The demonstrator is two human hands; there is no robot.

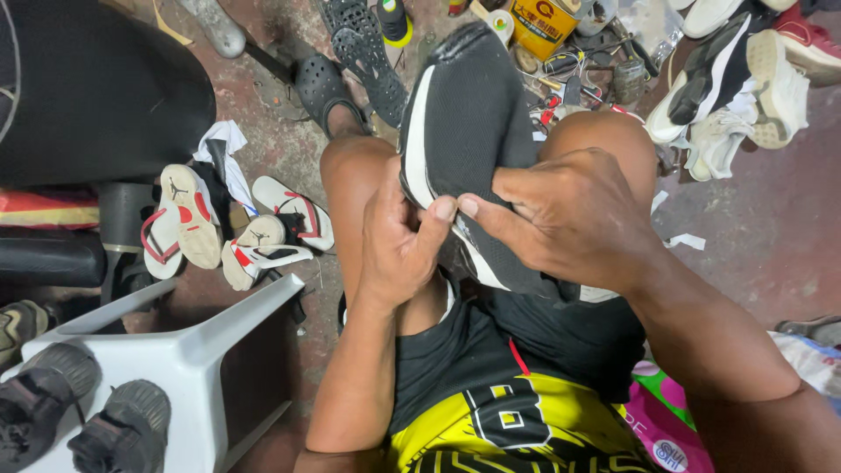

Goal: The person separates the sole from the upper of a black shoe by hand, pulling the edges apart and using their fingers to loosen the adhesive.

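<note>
Two hands: both grip one black knit shoe [469, 131] held over the knees.
Left hand [399, 241]: thumb pinches the white sole edge.
Right hand [569, 215]: clasps the upper, thumb pressing the same seam.
Progress: sole edge appears mostly seated; pressing seems unfinished.
Nearby: white stool [188, 355], loose sneakers [745, 83].

Stained concrete floor [771, 236]: white sneakers [731, 96], red-and-white shoes [228, 229], black sandals [350, 61], yellow can [541, 26], paper scraps [686, 240], white stool [175, 359].
</note>
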